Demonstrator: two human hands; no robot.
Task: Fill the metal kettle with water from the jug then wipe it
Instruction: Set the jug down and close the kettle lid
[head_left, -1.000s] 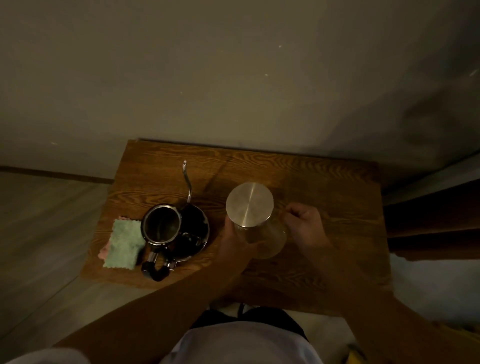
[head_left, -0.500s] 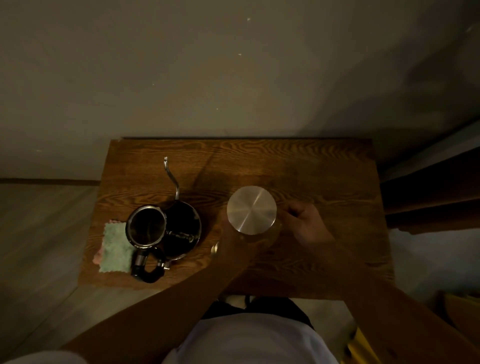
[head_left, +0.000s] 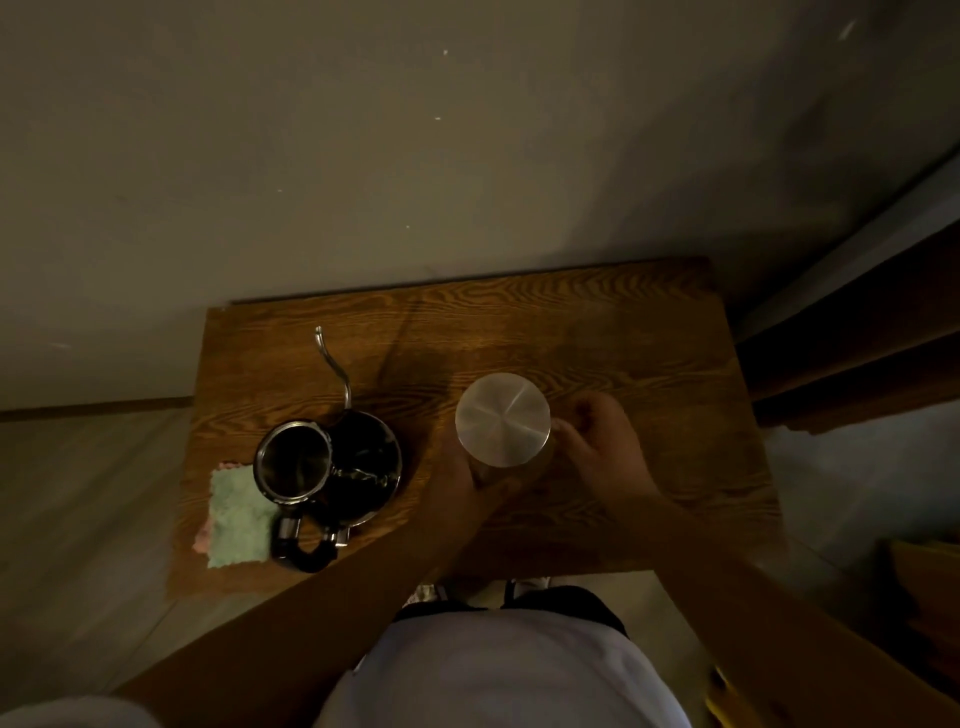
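The glass jug (head_left: 503, 420) stands upright at the table's middle, and its round metal lid hides most of the body. My left hand (head_left: 467, 483) wraps the jug's near left side. My right hand (head_left: 597, 441) is curled against its right side, fingertips at the lid's edge. The metal kettle (head_left: 363, 467) sits to the left, apart from the hands. It has a thin gooseneck spout pointing away and a black handle toward me. A round open metal rim shows at its left. A green cloth (head_left: 236, 514) lies flat left of the kettle, over a pink one.
The small wooden table (head_left: 597, 332) stands against a plain wall. Dark furniture (head_left: 857, 338) is close on the right. The floor (head_left: 93, 493) lies to the left. My torso in a light shirt is at the table's near edge.
The jug, tilted toward me a second ago with its glass body showing, now stands upright under its lid. Both hands stayed on it. The kettle and cloth did not move.
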